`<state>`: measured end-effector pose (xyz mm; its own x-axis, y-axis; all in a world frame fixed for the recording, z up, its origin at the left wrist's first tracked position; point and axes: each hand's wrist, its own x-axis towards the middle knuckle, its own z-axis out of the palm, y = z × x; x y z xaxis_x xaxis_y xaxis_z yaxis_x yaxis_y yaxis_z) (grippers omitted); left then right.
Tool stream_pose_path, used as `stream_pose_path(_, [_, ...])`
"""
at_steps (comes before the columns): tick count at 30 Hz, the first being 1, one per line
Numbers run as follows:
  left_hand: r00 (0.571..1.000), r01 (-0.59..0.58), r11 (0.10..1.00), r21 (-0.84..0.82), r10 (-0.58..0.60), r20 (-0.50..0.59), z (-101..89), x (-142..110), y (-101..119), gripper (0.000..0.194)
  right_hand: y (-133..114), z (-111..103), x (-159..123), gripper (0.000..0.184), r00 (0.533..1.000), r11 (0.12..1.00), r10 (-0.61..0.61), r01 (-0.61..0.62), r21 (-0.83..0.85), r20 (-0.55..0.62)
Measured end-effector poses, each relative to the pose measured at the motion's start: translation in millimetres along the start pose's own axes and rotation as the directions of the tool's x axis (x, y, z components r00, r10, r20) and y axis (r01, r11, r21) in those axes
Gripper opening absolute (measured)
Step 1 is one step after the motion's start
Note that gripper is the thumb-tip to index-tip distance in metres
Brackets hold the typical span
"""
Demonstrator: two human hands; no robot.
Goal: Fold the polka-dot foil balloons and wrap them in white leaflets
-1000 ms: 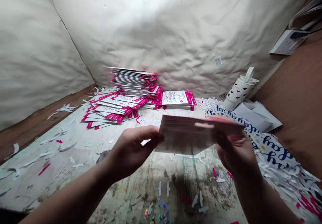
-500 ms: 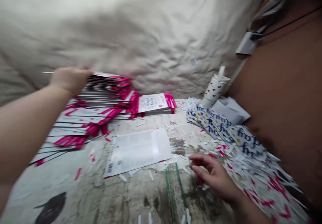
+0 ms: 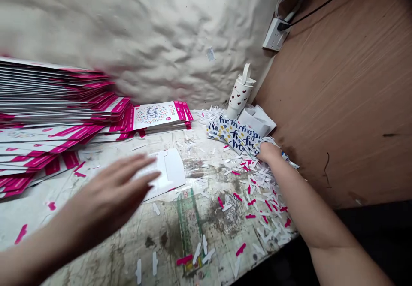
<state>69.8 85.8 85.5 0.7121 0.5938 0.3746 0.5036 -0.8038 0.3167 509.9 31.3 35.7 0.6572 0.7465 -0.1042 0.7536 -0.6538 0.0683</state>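
Note:
My left hand (image 3: 120, 187) hovers over a white flat packet (image 3: 174, 166), its fingers stretched out and holding nothing. The packet lies on the table with its flap end to the right, and the hand covers its left part. At the far right, my right hand (image 3: 269, 151) reaches into a fanned pile of printed cards (image 3: 236, 133) with blue lettering and blue and yellow dots. Its fingers curl over the cards at the right part of the pile; the fingertips are partly hidden.
Tall stacks of pink-and-white packets (image 3: 41, 93) stand at left, beside a lower stack (image 3: 157, 113). A white tumbler (image 3: 240, 97) with dark hearts stands behind the cards. Pink and white paper scraps (image 3: 264, 204) litter the table. A power socket (image 3: 276, 35) hangs on the brown board.
My left hand has left the tall stack and come down over the white packet. My right hand has moved from the table's middle to the printed cards. The view has swung right.

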Motion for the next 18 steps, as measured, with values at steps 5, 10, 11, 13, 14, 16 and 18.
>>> stream_pose_path(5, [0.944,0.26,0.862,-0.435,-0.132,0.302,42.1,-17.3,48.1,0.027,4.9,-26.8,-21.8,0.035,0.978,0.996,0.076,-0.065,0.062,-0.192])
stream_pose_path(10, [0.904,0.419,0.336,-0.844,-0.24,0.354,67.4,15.6,82.0,0.049,-55.9,-39.1,-136.6,0.034,0.759,0.848,-0.331,0.499,0.176,-0.56])
stream_pose_path(11, [0.912,0.388,0.237,-0.891,-0.241,0.333,71.0,19.9,89.0,0.047,-67.0,-36.4,-160.2,0.03,0.656,0.697,-0.504,0.693,0.184,-0.562])
stream_pose_path(13, [0.91,0.364,0.093,-0.927,-0.248,0.332,73.7,20.2,100.1,0.038,-77.8,-29.0,-190.5,0.028,0.527,0.465,-0.595,0.841,0.275,-0.606])
stream_pose_path(14, [0.899,0.387,0.042,-0.921,-0.242,0.366,72.6,16.3,103.3,0.035,-77.6,-25.1,-195.4,0.036,0.554,0.43,-0.516,0.827,0.362,-0.653])
stream_pose_path(16, [0.865,0.473,-0.004,-0.881,-0.189,0.465,66.0,3.7,101.9,0.031,-71.0,-16.7,-188.3,0.061,0.718,0.346,-0.371,0.696,0.629,-0.589])
stream_pose_path(18, [0.838,0.544,0.072,-0.836,-0.097,0.537,56.5,-9.6,85.7,0.033,-63.9,-7.2,-171.6,0.074,0.816,0.176,-0.514,0.401,0.899,-0.264])
